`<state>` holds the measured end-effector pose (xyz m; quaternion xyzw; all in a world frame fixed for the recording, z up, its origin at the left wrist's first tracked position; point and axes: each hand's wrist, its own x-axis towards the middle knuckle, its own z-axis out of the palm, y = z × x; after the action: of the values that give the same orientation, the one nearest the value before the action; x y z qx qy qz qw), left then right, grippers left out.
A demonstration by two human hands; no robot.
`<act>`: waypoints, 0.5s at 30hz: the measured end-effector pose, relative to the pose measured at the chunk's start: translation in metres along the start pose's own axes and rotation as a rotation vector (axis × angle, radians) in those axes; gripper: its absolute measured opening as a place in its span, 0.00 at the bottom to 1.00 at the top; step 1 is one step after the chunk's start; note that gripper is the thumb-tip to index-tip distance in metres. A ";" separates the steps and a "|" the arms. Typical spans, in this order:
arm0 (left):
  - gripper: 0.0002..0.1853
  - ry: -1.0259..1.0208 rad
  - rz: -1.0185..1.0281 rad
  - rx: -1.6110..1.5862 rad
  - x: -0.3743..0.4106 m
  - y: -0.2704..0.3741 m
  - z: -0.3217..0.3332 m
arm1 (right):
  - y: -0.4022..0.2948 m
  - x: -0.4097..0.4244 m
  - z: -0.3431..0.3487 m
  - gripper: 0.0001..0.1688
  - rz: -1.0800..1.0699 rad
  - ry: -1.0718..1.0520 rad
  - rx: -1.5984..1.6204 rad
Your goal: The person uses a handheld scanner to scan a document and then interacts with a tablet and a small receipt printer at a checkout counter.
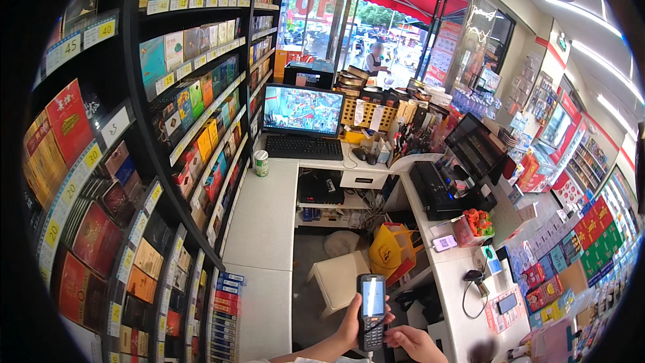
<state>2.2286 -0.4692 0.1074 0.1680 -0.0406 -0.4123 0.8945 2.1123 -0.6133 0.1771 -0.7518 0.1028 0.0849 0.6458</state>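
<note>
My left hand [351,318] is wrapped around a black handheld data terminal [373,312]. The terminal stands nearly upright, its screen lit above a keypad, and a pale cable leaves its lower end. Beside the keypad's lower right is my right hand [410,343], with curled fingers close to the device. Whether those fingers hold or touch anything is unclear. Past the terminal is a cream-topped stool [338,282], with a yellow bag [390,251] to its right on the floor.
Shelves of cigarette packs [201,136] with price tags rise on the left. A white counter [262,247] bears a green-and-white can [261,164]. A monitor [303,111] and keyboard [304,147] stand ahead. The right counter carries a checkout terminal [476,146] and phone [507,303]. A person [376,60] stands outside.
</note>
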 end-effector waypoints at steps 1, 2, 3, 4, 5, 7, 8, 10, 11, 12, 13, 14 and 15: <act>0.42 0.055 0.049 0.053 0.005 0.005 0.003 | -0.001 0.016 -0.005 0.20 0.013 -0.027 -0.032; 0.45 0.078 0.070 0.108 0.014 0.002 -0.007 | 0.008 0.030 -0.010 0.22 0.072 -0.051 0.075; 0.43 0.052 0.032 0.114 0.023 0.001 -0.016 | 0.026 0.047 -0.016 0.24 0.123 -0.077 0.180; 0.43 0.059 -0.011 0.108 0.030 0.004 -0.015 | 0.062 0.067 -0.025 0.28 0.076 -0.098 0.294; 0.44 0.083 -0.038 0.104 0.037 0.008 -0.016 | 0.050 0.081 -0.025 0.29 0.131 -0.094 0.352; 0.41 -0.048 -0.062 0.003 0.069 -0.001 -0.032 | 0.080 0.120 -0.042 0.28 0.246 -0.168 0.516; 0.39 -0.111 -0.069 -0.037 0.086 0.002 -0.035 | 0.071 0.140 -0.044 0.28 0.188 -0.101 0.561; 0.39 0.034 -0.067 0.122 0.103 0.030 -0.005 | 0.065 0.166 -0.032 0.29 0.103 0.056 0.694; 0.43 0.018 -0.094 0.282 0.114 0.041 -0.010 | 0.063 0.176 -0.030 0.29 0.065 0.149 0.758; 0.41 -0.063 -0.180 0.288 0.128 0.048 -0.024 | 0.062 0.186 -0.040 0.30 0.133 0.070 0.805; 0.38 -0.063 -0.165 0.358 0.143 0.056 -0.031 | 0.063 0.197 -0.042 0.31 0.132 0.081 0.830; 0.36 -0.064 -0.158 0.427 0.155 0.062 -0.035 | 0.065 0.206 -0.044 0.31 0.134 0.100 0.857; 0.33 -0.066 -0.144 0.491 0.162 0.067 -0.036 | 0.067 0.213 -0.046 0.31 0.137 0.114 0.878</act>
<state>2.3914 -0.5412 0.0856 0.3689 -0.1567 -0.4580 0.7934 2.3002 -0.6779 0.0647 -0.4014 0.2140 0.0340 0.8899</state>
